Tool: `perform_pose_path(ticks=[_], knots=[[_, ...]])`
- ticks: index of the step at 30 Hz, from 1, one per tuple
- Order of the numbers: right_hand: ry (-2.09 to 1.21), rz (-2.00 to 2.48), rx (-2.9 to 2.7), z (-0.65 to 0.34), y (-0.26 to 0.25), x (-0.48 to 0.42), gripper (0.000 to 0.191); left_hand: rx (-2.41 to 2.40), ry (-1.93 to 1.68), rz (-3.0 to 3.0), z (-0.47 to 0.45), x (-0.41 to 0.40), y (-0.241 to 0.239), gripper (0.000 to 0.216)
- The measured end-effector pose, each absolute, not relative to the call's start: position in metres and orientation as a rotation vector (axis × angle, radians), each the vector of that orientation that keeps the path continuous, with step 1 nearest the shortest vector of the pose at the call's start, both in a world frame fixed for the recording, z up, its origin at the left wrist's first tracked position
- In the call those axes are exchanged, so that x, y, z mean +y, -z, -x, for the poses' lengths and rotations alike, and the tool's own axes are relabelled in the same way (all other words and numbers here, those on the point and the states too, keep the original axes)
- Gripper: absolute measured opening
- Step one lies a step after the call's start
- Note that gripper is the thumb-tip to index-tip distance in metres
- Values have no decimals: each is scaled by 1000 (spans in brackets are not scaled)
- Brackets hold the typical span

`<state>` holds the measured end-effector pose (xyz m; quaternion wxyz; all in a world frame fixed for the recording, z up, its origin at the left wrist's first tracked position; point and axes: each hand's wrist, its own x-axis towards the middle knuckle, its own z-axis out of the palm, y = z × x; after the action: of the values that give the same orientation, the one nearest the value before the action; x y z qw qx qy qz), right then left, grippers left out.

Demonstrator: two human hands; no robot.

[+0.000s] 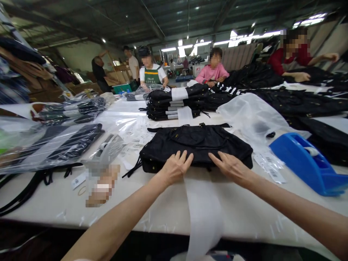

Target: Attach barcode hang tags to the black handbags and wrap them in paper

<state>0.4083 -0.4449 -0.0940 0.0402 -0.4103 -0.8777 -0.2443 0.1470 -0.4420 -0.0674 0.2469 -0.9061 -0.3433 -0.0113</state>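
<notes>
A folded black garment (pixel 195 143) with cords lies on the white table (pixel 54 203) in front of me. My left hand (pixel 175 167) rests flat on its near edge, fingers stretched out. My right hand (pixel 231 167) lies flat on the same edge just to the right, fingers also extended. Neither hand grips anything. A white paper strip (pixel 202 214) runs from under the garment toward me and hangs over the table's front edge.
A blue tape dispenser (pixel 307 163) sits at right, beside a clear plastic bag (pixel 250 116). A stack of folded black garments with white bands (pixel 174 103) lies behind. Bagged garments (pixel 51 145) pile at left. Several people work at the far side.
</notes>
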Motion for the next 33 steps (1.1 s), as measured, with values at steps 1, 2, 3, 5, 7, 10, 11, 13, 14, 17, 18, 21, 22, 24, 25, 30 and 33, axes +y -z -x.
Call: perform_pose_path(ticks=[1,2,3,5,7,10,11,13,14,17,18,21,22,24,25,30,33], knots=[[796,1208,-2663,-409,101,-456,55,-918,53,2468,-147,-454,75,44],[845,1160,-2655,-409,109,-466,54,-890,59,2474,-147,-466,85,43],[872,1124,-2663,-408,118,-475,54,-869,58,2478,-146,-475,96,41],[872,1106,-2698,-406,132,-485,52,-880,24,2479,-145,-486,117,41],[781,1120,-2757,-404,134,-486,52,-905,-24,2501,-144,-487,126,42],[438,1202,-2876,-403,110,-476,58,-922,-89,2552,-143,-478,118,42],[276,1250,-2914,-403,98,-471,59,-926,-108,2557,-144,-476,113,42],[-58,1329,-2968,-402,71,-457,57,-947,-144,2545,-146,-475,105,45],[-193,1351,-2970,-400,58,-447,53,-968,-158,2530,-148,-476,102,48],[-403,1357,-2818,-392,29,-398,40,-1056,-215,2519,-156,-477,97,57],[-453,1365,-2722,-387,23,-376,38,-1069,-237,2534,-157,-477,97,60],[-526,1469,-2435,-368,24,-303,32,-1044,-235,2567,-156,-477,98,61],[-502,1526,-2372,-361,29,-280,31,-1027,-200,2565,-154,-477,99,60],[-417,1607,-2306,-345,46,-238,37,-1001,-92,2547,-149,-476,106,56],[-397,1617,-2302,-338,56,-221,44,-996,-10,2523,-148,-475,111,54],[-561,1474,-2385,-305,100,-165,63,-985,560,2213,-159,-466,160,46],[-729,1378,-2398,-294,113,-142,57,-1177,784,2045,-168,-465,179,47]])
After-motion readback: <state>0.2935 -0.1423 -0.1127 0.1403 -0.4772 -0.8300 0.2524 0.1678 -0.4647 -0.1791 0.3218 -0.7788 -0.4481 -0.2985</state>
